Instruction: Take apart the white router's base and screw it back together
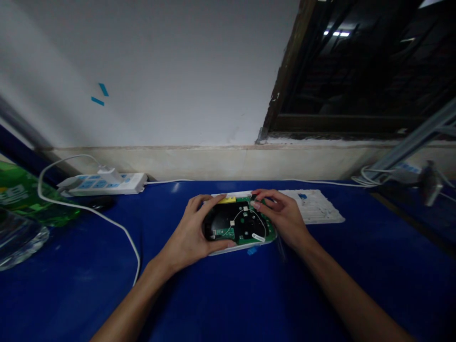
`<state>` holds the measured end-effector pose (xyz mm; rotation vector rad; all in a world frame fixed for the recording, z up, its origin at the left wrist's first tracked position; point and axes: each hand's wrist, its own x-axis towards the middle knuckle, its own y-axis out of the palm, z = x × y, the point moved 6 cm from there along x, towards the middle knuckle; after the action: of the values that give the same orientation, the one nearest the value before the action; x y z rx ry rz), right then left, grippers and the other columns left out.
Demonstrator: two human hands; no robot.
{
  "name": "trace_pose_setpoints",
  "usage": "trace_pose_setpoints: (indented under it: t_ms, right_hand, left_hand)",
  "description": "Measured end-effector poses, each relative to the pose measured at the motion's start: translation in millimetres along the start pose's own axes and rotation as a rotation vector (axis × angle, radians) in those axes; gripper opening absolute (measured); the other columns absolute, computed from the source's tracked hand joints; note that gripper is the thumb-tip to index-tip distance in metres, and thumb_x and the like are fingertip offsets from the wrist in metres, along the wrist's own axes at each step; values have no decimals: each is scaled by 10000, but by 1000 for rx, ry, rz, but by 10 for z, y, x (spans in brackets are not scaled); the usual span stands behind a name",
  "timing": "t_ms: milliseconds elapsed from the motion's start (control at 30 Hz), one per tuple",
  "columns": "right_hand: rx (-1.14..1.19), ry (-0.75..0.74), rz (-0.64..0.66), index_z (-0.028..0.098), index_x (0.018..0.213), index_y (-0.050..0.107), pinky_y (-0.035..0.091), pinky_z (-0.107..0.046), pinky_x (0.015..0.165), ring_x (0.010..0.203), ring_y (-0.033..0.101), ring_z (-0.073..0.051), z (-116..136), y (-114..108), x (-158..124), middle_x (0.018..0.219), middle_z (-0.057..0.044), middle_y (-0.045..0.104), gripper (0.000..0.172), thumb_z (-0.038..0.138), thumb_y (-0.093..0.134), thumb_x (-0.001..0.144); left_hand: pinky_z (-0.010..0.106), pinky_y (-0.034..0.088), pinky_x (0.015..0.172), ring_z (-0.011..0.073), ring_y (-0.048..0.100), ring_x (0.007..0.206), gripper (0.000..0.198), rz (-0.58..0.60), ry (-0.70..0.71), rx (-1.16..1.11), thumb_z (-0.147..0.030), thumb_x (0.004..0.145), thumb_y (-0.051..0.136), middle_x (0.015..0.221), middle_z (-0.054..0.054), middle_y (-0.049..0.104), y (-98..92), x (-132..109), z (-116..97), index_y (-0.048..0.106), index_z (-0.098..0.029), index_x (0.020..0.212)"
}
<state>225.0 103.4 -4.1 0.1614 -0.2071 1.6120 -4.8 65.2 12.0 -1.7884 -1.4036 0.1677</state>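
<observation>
A white-edged device [254, 219] lies face up with its inside showing: a green circuit board, black plates and a thin white cable with a white tag [258, 237]. A yellow part [227, 200] sits at its top edge. My left hand [199, 225] grips the device's left end, fingers over the far edge and thumb on the near edge. At the upper right corner of the board, my right hand [281, 211] pinches near a small dark part [253, 197]; what is between its fingertips is too small to make out.
Behind my right hand lies a white tray-like panel [322, 206]. A power strip [103, 184] with a plugged white adapter and cable stands at the back left, near green plastic packaging [32, 197]. A blue scrap [252, 250] lies before the device. A metal post [409, 142] rises at right.
</observation>
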Motion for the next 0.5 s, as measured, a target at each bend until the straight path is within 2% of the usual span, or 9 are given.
trace_pose_setpoints:
  t_ms: [67,167,300,400,500]
  right_hand:
    - [54,21,-53,236,809,701,559,-495,988,1032,719,-242,-2,-14,-12,1150,-53,736,196,318,859,726]
    - [117,15,-109,241,794,693,548,-513,1008,1059,716,-252,7,-22,-35,1143,-50,741,199,305,866,719]
    - [153,-10,-102,261,907,685,537,-494,1037,1116,698,-248,11,-10,-50,1204,-45,724,236,306,853,748]
    - [144,23,-25,309,1193,618,558,-487,1015,1130,698,-247,-9,8,-48,1323,-59,683,464,316,832,782]
    - [136,123,137,324,1374,501,583,-488,972,1060,732,-251,-47,70,-61,1215,-69,741,672,324,829,788]
  left_hand:
    - [532,446,1122,296,531,1289,801,-51,-58,-177,-427,772,856,1412,65,530,-38,24,29,473,-349,1471]
    - [502,567,978,268,662,1126,721,-99,-230,-541,-372,829,801,1392,64,578,-37,44,119,464,-343,1466]
    - [499,604,882,262,738,926,842,-95,-432,-865,-325,804,823,1041,53,750,37,31,186,392,-284,1527]
    - [413,601,882,232,748,891,797,-157,-477,-994,-276,766,867,931,38,773,42,25,226,486,-221,1464]
    - [295,595,821,189,748,862,619,-252,-495,-1043,-249,737,900,957,49,784,20,19,292,625,-174,1286]
